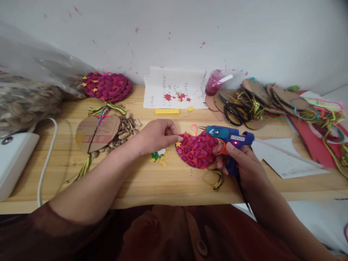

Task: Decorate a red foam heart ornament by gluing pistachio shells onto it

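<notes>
A round craft piece lies on the table, covered with pink-magenta painted peanut shells, with a tasseled cord at its lower right. My left hand is at its upper left edge, thumb and fingers drawn together. Whatever may be between those fingertips is too small to make out. Just below the thumb, a small yellow star sits on the craft piece. My right hand grips a blue hot glue gun with a red light on; its metal nozzle points left above the piece. Green, white and yellow paper bits lie below my left hand.
Finished magenta discs stand back left, near a bag of peanut shells. A cardboard disc lies left, beside loose shells. Black scissors, a cup of magenta paint and stacked cardboard discs are back right.
</notes>
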`<state>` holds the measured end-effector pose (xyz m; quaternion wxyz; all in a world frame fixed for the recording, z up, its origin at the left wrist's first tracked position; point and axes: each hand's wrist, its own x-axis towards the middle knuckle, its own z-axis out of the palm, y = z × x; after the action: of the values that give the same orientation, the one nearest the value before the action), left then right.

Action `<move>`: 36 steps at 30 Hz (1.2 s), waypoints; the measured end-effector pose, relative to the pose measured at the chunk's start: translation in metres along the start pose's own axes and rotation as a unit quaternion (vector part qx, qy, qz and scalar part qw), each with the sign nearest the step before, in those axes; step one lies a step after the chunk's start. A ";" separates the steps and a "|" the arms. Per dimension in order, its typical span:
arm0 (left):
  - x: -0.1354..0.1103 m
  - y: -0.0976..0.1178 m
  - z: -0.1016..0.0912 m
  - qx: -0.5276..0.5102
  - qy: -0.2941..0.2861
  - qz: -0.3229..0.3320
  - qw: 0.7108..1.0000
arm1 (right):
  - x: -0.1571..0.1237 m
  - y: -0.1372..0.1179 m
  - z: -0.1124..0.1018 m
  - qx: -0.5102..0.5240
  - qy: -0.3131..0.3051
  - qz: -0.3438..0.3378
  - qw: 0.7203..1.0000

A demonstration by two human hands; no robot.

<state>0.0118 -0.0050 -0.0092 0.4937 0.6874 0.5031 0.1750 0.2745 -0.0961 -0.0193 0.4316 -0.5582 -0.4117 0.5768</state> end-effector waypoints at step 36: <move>0.088 0.017 -0.033 0.093 0.224 -0.008 0.970 | 0.000 0.007 -0.003 0.049 0.047 -0.029 0.997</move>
<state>0.0341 0.0873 -0.0024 0.3039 0.6694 0.6207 0.2724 0.2772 -0.0985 -0.0258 0.4939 -0.5510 -0.3777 0.5566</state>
